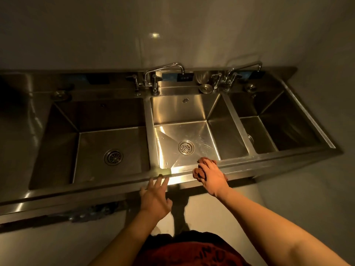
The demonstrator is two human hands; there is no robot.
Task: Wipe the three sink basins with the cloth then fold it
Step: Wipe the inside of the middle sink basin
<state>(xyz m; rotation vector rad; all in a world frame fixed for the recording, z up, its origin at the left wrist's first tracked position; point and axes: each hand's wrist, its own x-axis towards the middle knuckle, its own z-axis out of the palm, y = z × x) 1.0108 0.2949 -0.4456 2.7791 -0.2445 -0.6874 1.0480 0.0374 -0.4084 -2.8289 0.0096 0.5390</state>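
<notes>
A steel unit holds three sink basins side by side: the left basin (pixel 57 143), the middle basin (pixel 180 110) lit brightly, and the right basin (pixel 284 123) in shadow. My right hand (pixel 212 177) grips a bunched reddish-brown cloth (pixel 197 172) on the front rim of the middle basin. My left hand (pixel 155 196) rests flat with fingers spread on the front edge (pixel 115 189), near the divider between left and middle basins. A yellow-green sponge (pixel 164 171) lies just beyond its fingertips.
Two swivel faucets (pixel 163 73) (pixel 242 71) stand on the back ledge, with round drain plugs (pixel 205 88) beside them. Strainer drains (pixel 113 156) (pixel 186 147) sit in the left and middle basin floors. A plain wall rises behind; pale floor lies below the unit.
</notes>
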